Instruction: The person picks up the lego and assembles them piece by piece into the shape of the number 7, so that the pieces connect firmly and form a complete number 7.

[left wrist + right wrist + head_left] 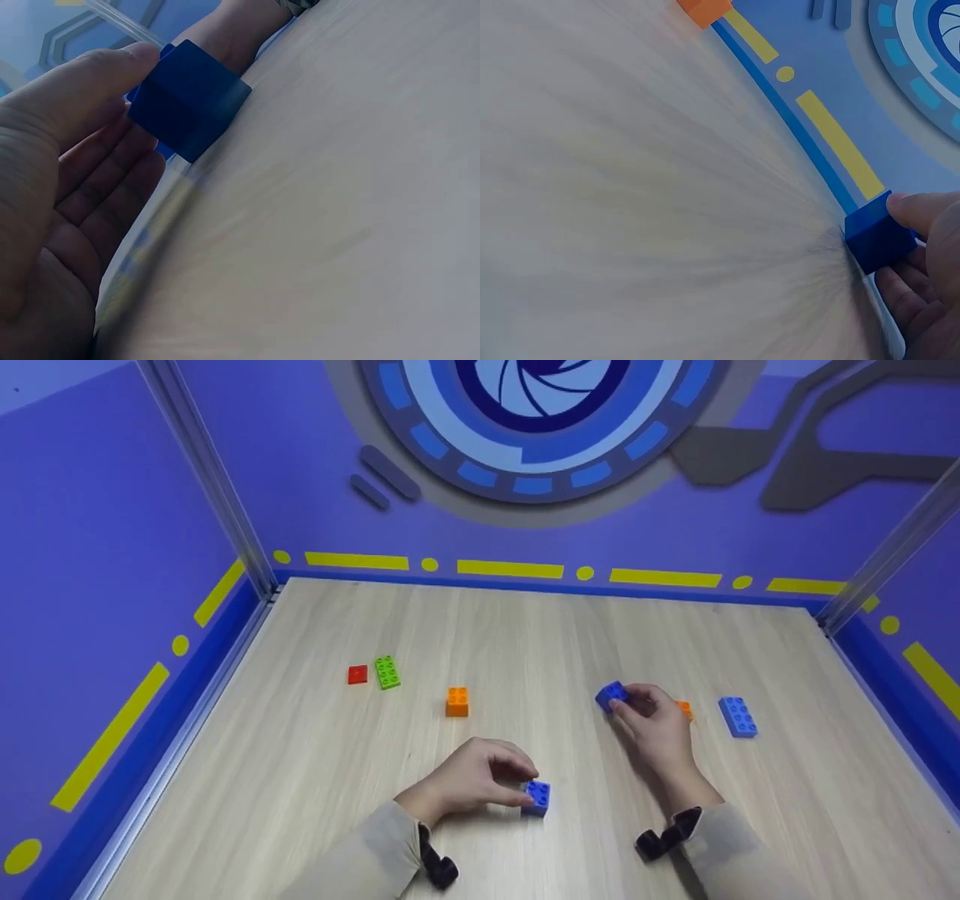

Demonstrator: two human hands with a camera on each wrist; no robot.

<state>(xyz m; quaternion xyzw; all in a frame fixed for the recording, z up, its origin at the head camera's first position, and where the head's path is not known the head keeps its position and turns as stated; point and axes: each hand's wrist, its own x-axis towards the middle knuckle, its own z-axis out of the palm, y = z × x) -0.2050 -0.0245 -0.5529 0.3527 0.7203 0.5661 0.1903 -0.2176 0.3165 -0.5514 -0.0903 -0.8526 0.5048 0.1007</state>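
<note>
Near the table's front my left hand (480, 780) pinches a dark blue toy building brick (537, 798) between thumb and fingers, its studs facing up. The left wrist view shows the thumb on one side of this brick (187, 101) and the fingertips behind it. Farther back and to the right, my right hand (660, 727) grips a second dark blue brick (612, 697) by its right side, thumb at the front. In the right wrist view that brick (877, 232) sits low over the tabletop. An orange brick (685, 710) is partly hidden behind the right hand.
A light blue brick (738, 717) lies to the right of the right hand. On the left are an orange brick (457, 703), a green brick (388, 672) and a flat red piece (358, 674). Purple panels (480, 540) wall the wooden table (525, 645) at the back and sides.
</note>
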